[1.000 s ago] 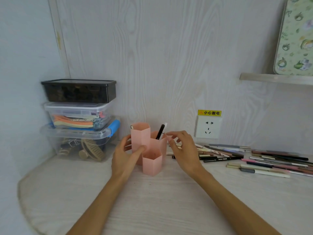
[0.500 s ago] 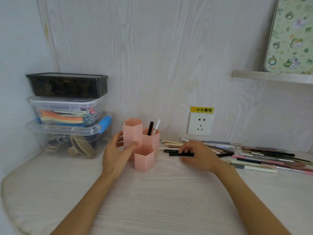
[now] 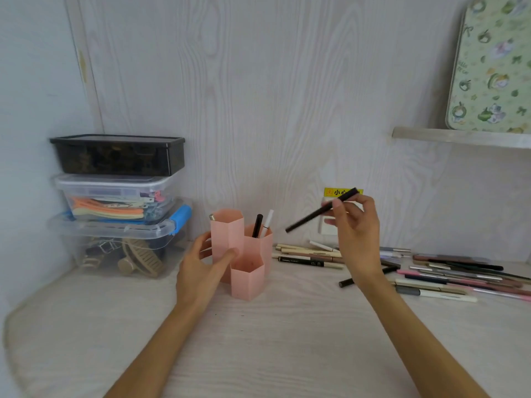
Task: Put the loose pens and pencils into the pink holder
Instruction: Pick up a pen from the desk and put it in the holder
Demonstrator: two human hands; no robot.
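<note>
A black pen [image 3: 321, 211] is pinched near its upper end by the right hand [image 3: 356, 228], held in the air right of the pink holder [image 3: 241, 254], which is steadied by the left hand [image 3: 201, 271], fingers curled round it. The pen is judged light, stiff and somewhat slippery; a mid-barrel pinch seems surer. The holder's compartment floors are hidden, and the loose pens [image 3: 448, 275] are cut off at the right edge.

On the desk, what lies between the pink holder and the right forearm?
In the head view, several cream and black pens lie flat on the white woodgrain desk between the pink hexagonal plastic holder and the right forearm.
</note>
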